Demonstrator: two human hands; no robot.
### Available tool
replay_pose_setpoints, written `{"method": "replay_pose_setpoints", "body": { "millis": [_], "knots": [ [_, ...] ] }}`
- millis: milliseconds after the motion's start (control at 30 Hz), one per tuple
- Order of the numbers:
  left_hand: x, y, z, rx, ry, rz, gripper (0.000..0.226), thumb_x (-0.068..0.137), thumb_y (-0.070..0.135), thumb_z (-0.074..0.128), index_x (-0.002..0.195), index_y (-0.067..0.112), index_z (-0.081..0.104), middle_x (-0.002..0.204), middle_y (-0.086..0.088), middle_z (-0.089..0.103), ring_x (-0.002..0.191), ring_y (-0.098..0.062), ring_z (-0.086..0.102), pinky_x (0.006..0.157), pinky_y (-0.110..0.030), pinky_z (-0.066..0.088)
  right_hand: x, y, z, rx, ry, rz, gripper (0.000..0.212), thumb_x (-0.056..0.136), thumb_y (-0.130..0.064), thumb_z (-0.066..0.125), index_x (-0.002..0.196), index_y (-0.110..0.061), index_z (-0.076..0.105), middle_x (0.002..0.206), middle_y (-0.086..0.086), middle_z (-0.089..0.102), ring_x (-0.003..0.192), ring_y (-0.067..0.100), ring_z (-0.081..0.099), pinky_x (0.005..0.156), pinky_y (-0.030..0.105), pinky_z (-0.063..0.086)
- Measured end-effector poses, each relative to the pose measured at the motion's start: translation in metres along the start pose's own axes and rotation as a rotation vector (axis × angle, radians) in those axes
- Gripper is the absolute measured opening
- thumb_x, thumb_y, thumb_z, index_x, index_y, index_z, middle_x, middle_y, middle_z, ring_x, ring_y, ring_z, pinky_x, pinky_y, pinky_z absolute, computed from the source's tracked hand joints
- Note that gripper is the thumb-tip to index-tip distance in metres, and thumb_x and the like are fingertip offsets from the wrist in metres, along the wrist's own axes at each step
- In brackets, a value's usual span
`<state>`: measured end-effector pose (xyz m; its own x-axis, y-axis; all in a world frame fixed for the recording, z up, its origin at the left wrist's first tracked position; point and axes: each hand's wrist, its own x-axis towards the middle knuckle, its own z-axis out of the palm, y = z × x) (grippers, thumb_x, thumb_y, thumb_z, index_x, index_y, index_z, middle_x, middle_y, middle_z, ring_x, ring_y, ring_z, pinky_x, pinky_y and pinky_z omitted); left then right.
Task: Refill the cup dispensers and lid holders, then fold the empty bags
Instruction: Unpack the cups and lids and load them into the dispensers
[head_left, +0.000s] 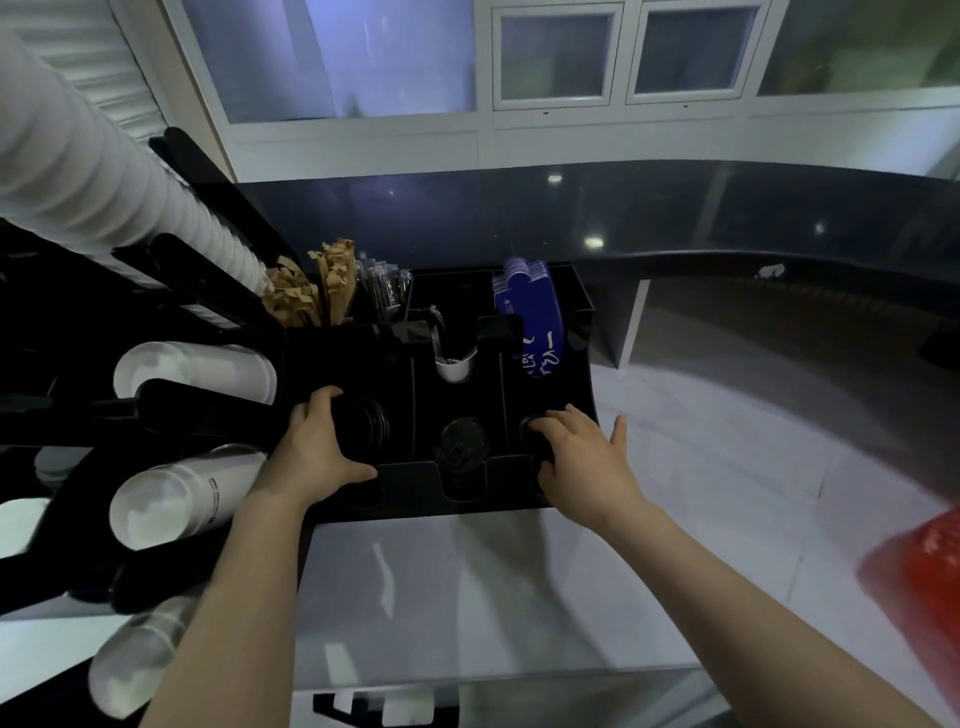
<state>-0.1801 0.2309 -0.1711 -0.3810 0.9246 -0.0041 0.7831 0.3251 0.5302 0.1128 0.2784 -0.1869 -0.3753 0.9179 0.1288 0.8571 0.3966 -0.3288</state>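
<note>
A black lid holder (582, 364) with three slots stands on the counter. My left hand (317, 447) grips a stack of black lids (363, 423) lying in the left slot. My right hand (582, 454) rests with fingers spread on black lids (530, 423) in the right slot, thumb out to the right. The middle slot holds a black lid (462, 441) facing up. At the left, a black cup dispenser rack (197, 410) carries white cup stacks (192, 369), (182, 499) and a long white stack (104, 182) slanting upward.
Behind the lid slots are brown paper sleeves (311, 291), wrapped straws (384, 291), a small white cup (454, 366) and blue cardboard carriers (530, 317). A dark curved counter (675, 218) runs behind. A red bag (924, 566) lies at the right edge, blurred.
</note>
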Motion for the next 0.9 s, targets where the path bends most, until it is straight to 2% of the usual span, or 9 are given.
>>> {"method": "replay_pose_setpoints", "body": {
  "millis": [200,333,433,500,567,700,767,833,900],
  "knots": [
    [-0.002,-0.002,0.001,-0.044,-0.065,0.010,0.116,0.062,0.018,0.088,0.151,0.022,0.014,0.150,-0.012,0.030,0.135,-0.029,0.035,0.107,-0.042,0.038,0.000,-0.007,-0.004,0.000,-0.001,-0.021,0.054,0.088,-0.014,0.051,0.140,-0.024,0.041,0.149,-0.002,0.036,0.146,0.019,0.012,0.112,0.060,-0.005],
    [-0.004,0.000,-0.007,-0.114,0.026,0.017,0.104,0.061,0.023,0.089,0.144,0.022,0.025,0.138,-0.011,0.046,0.123,-0.029,0.048,0.096,-0.039,0.045,-0.002,-0.011,-0.003,0.032,0.081,-0.050,0.048,0.088,-0.012,0.050,0.135,-0.023,0.047,0.146,-0.003,0.039,0.145,0.018,0.014,0.115,0.054,-0.001],
    [-0.007,0.007,-0.015,-0.169,0.084,0.056,0.099,0.062,0.024,0.087,0.142,0.027,0.028,0.137,-0.008,0.046,0.122,-0.027,0.047,0.093,-0.034,0.042,0.000,-0.020,-0.003,0.153,0.215,-0.136,0.041,0.086,-0.009,0.055,0.125,-0.020,0.056,0.134,-0.004,0.051,0.139,0.019,0.029,0.118,0.044,0.011],
    [-0.012,0.015,-0.017,-0.212,0.111,0.083,0.098,0.062,0.029,0.087,0.140,0.032,0.029,0.137,-0.004,0.045,0.124,-0.024,0.046,0.094,-0.032,0.040,0.004,-0.027,-0.005,0.262,0.277,-0.168,0.036,0.085,-0.011,0.060,0.120,-0.019,0.060,0.123,-0.006,0.057,0.124,0.015,0.045,0.109,0.031,0.032],
    [-0.019,0.030,-0.016,-0.244,0.107,0.147,0.099,0.058,0.032,0.088,0.139,0.034,0.032,0.136,0.000,0.045,0.124,-0.020,0.045,0.097,-0.030,0.038,0.007,-0.038,-0.010,0.431,0.230,-0.150,0.034,0.086,-0.022,0.065,0.120,-0.024,0.059,0.115,-0.012,0.059,0.109,0.005,0.052,0.094,0.019,0.042],
    [-0.033,0.067,0.003,-0.201,-0.027,0.309,0.105,0.056,0.032,0.089,0.143,0.037,0.031,0.128,0.006,0.031,0.122,-0.015,0.041,0.097,-0.022,0.033,0.009,-0.056,-0.021,0.888,0.008,-0.097,0.045,0.079,-0.038,0.071,0.118,-0.046,0.049,0.106,-0.021,0.058,0.094,-0.007,0.059,0.079,0.016,0.051],
    [-0.039,0.081,0.016,-0.202,-0.070,0.352,0.110,0.057,0.032,0.089,0.145,0.040,0.025,0.123,0.010,0.027,0.119,-0.013,0.041,0.095,-0.021,0.035,0.010,-0.059,-0.022,0.898,0.046,-0.089,0.050,0.075,-0.034,0.075,0.110,-0.052,0.045,0.103,-0.024,0.057,0.095,-0.011,0.056,0.078,0.009,0.048],
    [-0.042,0.090,0.027,-0.222,-0.094,0.391,0.114,0.058,0.034,0.088,0.146,0.044,0.017,0.128,0.014,0.027,0.118,-0.006,0.038,0.094,-0.021,0.036,0.011,-0.056,-0.023,0.823,0.144,-0.071,0.044,0.077,-0.024,0.074,0.106,-0.045,0.048,0.098,-0.025,0.057,0.094,-0.014,0.054,0.076,0.005,0.044],
    [-0.043,0.096,0.034,-0.235,-0.084,0.422,0.116,0.058,0.034,0.087,0.145,0.047,0.012,0.136,0.015,0.028,0.118,0.000,0.034,0.092,-0.019,0.034,0.011,-0.050,-0.025,0.819,0.185,-0.004,0.033,0.084,-0.021,0.068,0.108,-0.038,0.053,0.099,-0.023,0.058,0.097,-0.008,0.056,0.077,0.008,0.047]
  ]
}}
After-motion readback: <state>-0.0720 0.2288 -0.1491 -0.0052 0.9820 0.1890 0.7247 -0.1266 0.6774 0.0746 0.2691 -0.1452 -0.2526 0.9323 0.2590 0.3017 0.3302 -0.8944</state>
